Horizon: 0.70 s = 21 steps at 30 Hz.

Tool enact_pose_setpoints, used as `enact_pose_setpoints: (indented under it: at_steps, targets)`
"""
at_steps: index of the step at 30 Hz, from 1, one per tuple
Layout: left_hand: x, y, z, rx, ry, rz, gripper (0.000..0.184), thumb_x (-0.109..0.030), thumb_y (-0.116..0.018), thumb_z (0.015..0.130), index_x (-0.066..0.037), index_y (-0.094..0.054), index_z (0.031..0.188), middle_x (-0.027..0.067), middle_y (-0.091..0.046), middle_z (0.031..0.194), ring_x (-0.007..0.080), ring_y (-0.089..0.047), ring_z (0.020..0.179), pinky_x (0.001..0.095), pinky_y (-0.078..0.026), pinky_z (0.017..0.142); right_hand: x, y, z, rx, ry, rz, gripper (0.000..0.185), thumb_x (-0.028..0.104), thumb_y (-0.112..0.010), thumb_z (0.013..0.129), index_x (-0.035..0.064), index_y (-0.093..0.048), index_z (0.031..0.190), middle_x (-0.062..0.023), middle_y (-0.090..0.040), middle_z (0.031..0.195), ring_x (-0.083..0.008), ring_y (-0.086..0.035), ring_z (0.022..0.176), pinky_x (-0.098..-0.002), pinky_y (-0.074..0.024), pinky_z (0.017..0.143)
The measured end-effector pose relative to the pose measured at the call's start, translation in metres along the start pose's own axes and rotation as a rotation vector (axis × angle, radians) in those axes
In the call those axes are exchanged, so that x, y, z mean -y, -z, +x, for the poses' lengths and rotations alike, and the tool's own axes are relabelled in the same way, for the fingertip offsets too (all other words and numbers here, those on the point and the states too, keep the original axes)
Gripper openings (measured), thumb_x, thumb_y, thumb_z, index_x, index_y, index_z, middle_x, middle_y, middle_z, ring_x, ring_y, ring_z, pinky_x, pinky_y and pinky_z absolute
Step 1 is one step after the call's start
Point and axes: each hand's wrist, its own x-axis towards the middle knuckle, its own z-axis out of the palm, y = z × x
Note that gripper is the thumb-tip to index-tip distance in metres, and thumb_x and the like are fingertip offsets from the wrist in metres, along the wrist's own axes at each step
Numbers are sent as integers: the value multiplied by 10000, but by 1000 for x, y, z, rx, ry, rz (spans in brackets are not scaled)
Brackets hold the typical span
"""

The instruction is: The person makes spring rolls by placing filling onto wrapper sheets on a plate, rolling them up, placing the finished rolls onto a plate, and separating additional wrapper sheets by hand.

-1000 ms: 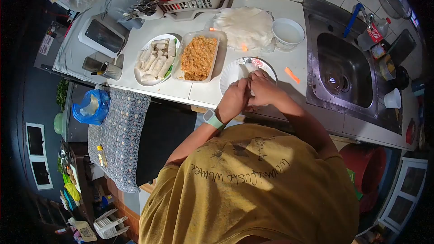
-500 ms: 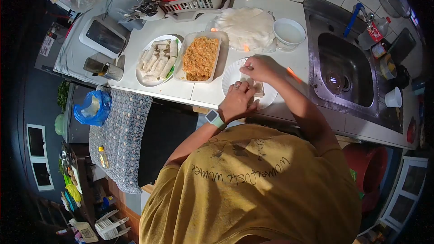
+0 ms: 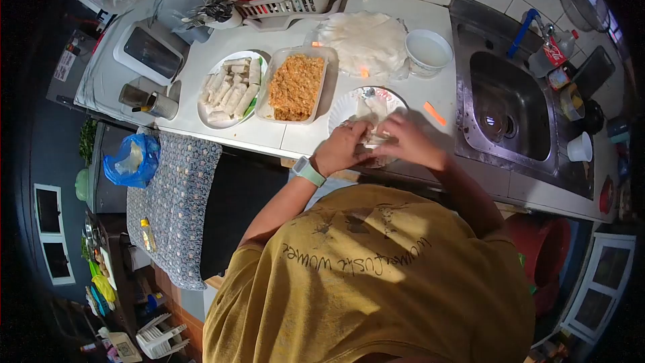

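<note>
On a white plate [image 3: 340,110] lies a pale wrapper [image 3: 373,109], partly folded. My left hand [image 3: 340,148], with a watch at the wrist, has its fingers closed on the wrapper's near left side. At the right side my right hand [image 3: 411,142] is bent over the wrapper with its fingers partly spread and slightly blurred; its fingertips' contact is unclear. Left of the plate stands a tub of orange-brown filling [image 3: 294,87]. Further left, a plate holds several white rolls [image 3: 232,90]. Behind the plate is a stack of thin round wrappers [image 3: 363,42], beside a bowl of cloudy liquid [image 3: 428,50].
An orange strip [image 3: 435,113] lies between the plate and the steel sink [image 3: 510,104]. A dish rack [image 3: 295,4] stands at the back. At the left are a metal cup [image 3: 162,105], a white container [image 3: 149,54] and a blue bag [image 3: 132,160] on a patterned cloth.
My right hand has come down from the wrapper's far end to its near right side. My left hand has shifted slightly left. More of the wrapper's far part now shows.
</note>
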Motion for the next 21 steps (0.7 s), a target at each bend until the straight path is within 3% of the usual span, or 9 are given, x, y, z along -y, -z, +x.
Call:
enact_pose_setpoints:
  at_steps: [2,6,8,10,12,14,16,18,21]
  targets:
    - [2,3,0,-1,-33,-61,440,-138,-724,707,-60,-480,1066,162,-617,888,382,-561,885,421,-449,773,0,-6,-8,64,52,-139,295,295,-688,754,91,-597,947,-85,-554,842,-275,-536,855,-402,-422,703]
    - [19,1,5,-20,-169,-49,324,-120,-711,737,-49,-549,1008,154,-590,887,347,-568,843,400,-448,744,-11,-17,-5,52,-42,24,246,245,-652,781,86,-618,966,-102,-581,849,-302,-553,848,-408,-430,707]
    - [17,6,10,43,-42,-143,233,-94,-676,772,-33,-599,983,144,-602,875,320,-581,836,389,-448,751,-19,-17,3,134,-121,27,241,199,-667,768,63,-625,962,-113,-565,915,-306,-537,893,-401,-431,753]
    - [15,11,16,67,-14,-180,251,-91,-682,746,-35,-632,986,166,-604,939,361,-577,861,398,-454,819,-22,-20,5,221,-196,31,239,154,-682,755,40,-632,958,-125,-548,980,-310,-520,939,-393,-433,799]
    - [16,14,18,-96,-155,-32,238,-88,-669,756,-34,-633,985,174,-594,922,361,-577,829,398,-469,775,-18,-20,8,60,-95,-104,249,136,-670,764,46,-628,992,-135,-554,947,-317,-541,884,-395,-447,765]
    - [18,10,19,-114,-190,10,232,-101,-658,763,-23,-629,979,175,-588,917,364,-575,795,412,-477,734,-2,-18,13,-15,-174,-93,253,126,-670,762,46,-626,998,-138,-553,939,-318,-547,869,-393,-452,755]
    - [6,5,17,-213,62,-48,199,-102,-640,773,-15,-623,950,172,-596,903,360,-579,788,421,-476,723,3,-20,12,-91,-256,-83,258,117,-670,761,45,-624,1004,-141,-553,930,-318,-554,854,-391,-456,744]
    - [6,1,11,-210,28,15,180,-106,-639,774,-14,-618,928,169,-600,891,358,-580,785,418,-476,717,-3,-30,7,-164,-187,-96,190,242,-632,788,74,-628,875,-121,-581,814,-319,-547,798,-426,-428,700]
    - [1,0,3,-203,-34,138,148,-115,-649,765,-18,-606,869,161,-610,858,352,-581,786,411,-477,704,0,-23,-2,-20,-160,-35,288,121,-692,735,34,-617,999,-134,-564,940,-317,-549,878,-382,-459,741]
